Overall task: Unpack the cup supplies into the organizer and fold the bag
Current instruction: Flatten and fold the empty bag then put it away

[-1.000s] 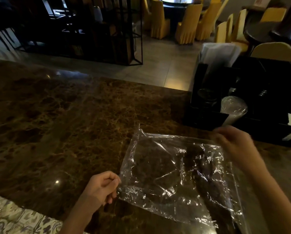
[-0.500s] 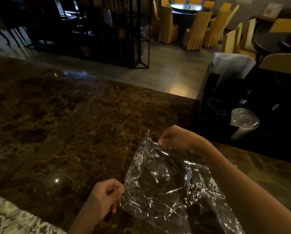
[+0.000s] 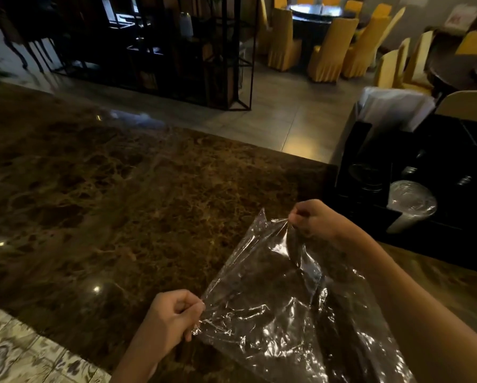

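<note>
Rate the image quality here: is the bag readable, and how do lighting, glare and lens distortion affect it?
Head view: dim overall; the black organizer is nearly lost in shadow. The clear bag reads mainly through bright specular glints, and small light spots glare off the marble counter. Both hands, left and right, are fairly sharp. Wide-angle bending shows at the edges.

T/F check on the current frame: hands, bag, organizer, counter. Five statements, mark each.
1. Both hands pinch the clear plastic bag. True: the left hand holds its near corner, the right hand its far edge.
2. The bag still holds cups. False: it looks empty, and the marble counter shows through it.
3. The black organizer sits to the right of the bag. True.
4. A stack of clear lids lies loose on the counter. False: it rests in the organizer.
5. The bag is folded into a small square. False: it is spread out, crinkled, partly lifted.
</note>
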Motion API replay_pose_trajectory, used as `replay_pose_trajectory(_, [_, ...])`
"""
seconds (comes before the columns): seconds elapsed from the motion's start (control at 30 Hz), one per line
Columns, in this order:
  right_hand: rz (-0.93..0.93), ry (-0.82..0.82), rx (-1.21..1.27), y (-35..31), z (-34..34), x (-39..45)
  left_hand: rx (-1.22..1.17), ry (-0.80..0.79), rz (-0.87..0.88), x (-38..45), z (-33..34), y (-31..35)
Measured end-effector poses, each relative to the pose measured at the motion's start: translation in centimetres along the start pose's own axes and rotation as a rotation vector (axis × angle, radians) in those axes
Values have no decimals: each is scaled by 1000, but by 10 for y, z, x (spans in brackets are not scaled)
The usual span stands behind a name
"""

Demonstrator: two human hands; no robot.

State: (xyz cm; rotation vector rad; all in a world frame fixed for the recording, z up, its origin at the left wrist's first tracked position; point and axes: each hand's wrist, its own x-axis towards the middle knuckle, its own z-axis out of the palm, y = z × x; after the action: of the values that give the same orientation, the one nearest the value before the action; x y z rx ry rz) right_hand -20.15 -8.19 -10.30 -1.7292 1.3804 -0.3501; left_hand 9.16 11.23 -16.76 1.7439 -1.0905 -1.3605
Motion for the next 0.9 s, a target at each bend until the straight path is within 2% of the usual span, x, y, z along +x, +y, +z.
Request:
replay_pose_trajectory(0.1, [-12, -44, 77, 2, 4, 0, 18, -26, -1, 0, 1, 4])
replay_pose_trajectory(0.27, [-86, 90, 79, 2, 4, 5, 6, -8, 17, -1, 1, 7])
replay_pose_trajectory(0.37, [-80, 111, 145, 4, 6, 6, 69, -20, 21, 2, 1, 9])
replay_pose_trajectory(0.47, [-113, 47, 170, -1, 6, 4, 196, -72, 38, 9, 0, 17])
replay_pose_trajectory(0.57, [-179, -36, 82, -14, 8, 4, 461, -27, 197, 24, 1, 38])
replay_pose_trajectory(0.6, [-194, -68, 50, -20, 10, 5, 441, -17, 262, 30, 5, 49])
replay_pose_trajectory(0.67, [-213, -109, 4, -30, 18, 6, 209, -35, 338, 43, 16, 73])
replay_pose_trajectory(0.73, [-232, -119, -13, -35, 25, 7, 16, -24, 318, 58, 28, 94])
replay_pose_trajectory(0.9, [-248, -108, 2, -40, 27, 6, -10, 113, 288, 87, 45, 112])
